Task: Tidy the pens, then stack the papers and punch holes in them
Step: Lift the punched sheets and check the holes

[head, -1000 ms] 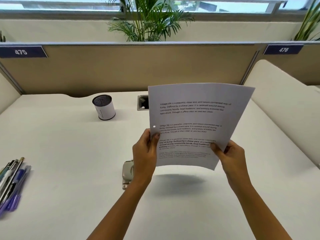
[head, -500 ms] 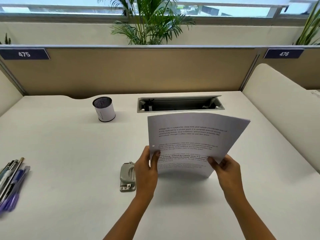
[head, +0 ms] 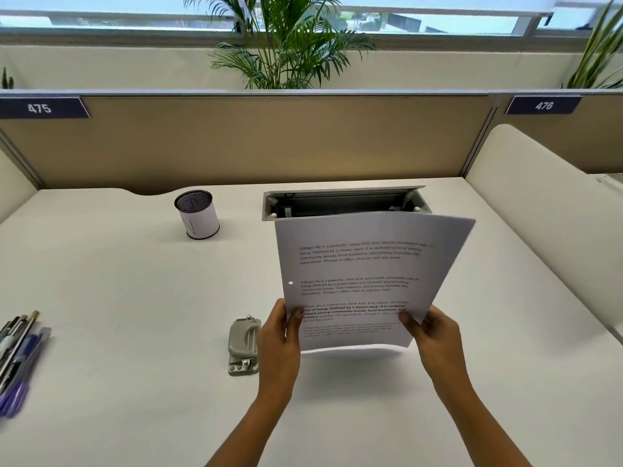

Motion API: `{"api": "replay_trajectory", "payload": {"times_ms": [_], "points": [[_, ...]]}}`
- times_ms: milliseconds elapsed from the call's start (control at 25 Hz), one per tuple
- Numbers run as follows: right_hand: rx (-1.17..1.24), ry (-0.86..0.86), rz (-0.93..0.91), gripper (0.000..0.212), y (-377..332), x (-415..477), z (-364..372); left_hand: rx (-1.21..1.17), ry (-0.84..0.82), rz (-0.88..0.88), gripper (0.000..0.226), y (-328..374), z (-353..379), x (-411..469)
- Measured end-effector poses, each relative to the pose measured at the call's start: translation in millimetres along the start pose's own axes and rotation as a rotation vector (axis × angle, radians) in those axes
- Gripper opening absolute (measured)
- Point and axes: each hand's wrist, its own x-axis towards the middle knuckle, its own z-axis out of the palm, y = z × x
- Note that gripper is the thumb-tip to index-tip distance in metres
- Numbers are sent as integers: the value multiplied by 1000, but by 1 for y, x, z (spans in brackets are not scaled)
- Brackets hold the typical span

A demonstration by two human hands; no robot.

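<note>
As the left hand and the right hand pinch the lower corners of the papers with curled fingers, the stack hangs tilted over the middle of the counter. The hole punch lies just beside the left hand, on its left, so this hand is nearer.

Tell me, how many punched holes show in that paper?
1: a hole near the left edge of the papers, just above the left hand. Another may be hidden under that hand.
</note>
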Motion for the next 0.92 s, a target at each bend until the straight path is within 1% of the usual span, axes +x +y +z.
{"api": "replay_trajectory", "payload": {"times_ms": [80,120,200,240,280,320,360,400,480,520,600,640,680,720,800,880,920], "points": [[-73,-9,-117,25,-13,5,-4,-37,25,-18,11,6,-3,6],[-130,-11,-186,23,-22,7,-8,-82,61,-22,20,11,-6,9],[-284,-19,-349,17,-45,12,-14,-142,177,20,51,19,-16,21],[-368,-28,-440,15,-58,14,-17,-128,222,57,60,23,-23,29],[-449,-40,-532,13,-71,16,-19,-95,241,93,65,27,-30,36],[-524,-59,-610,15,-84,18,-20,-56,231,119,63,32,-37,41],[-591,-92,-664,20,-96,20,-21,-12,195,143,57,35,-43,47],[-650,-140,-693,24,-107,21,-22,48,147,172,48,39,-47,52],[-781,-222,-741,22,-123,24,-20,174,36,250,35,43,-51,55],[-855,-244,-764,19,-129,24,-18,205,-17,291,30,44,-50,55],[-966,-273,-775,20,-133,25,-14,193,-79,331,17,42,-46,52],[-997,-280,-779,22,-132,24,-12,161,-69,305,15,38,-44,48],[-1018,-286,-777,23,-130,24,-10,123,-35,241,18,32,-42,45],[-1039,-295,-761,25,-127,22,-8,90,6,154,19,25,-40,40],[-1101,-338,-690,27,-118,19,-3,82,58,6,13,11,-35,30],[-1140,-374,-639,29,-109,17,0,101,83,-83,8,-1,-31,19],[-1146,-378,-623,30,-107,16,1,95,90,-101,7,-4,-30,16]]}}
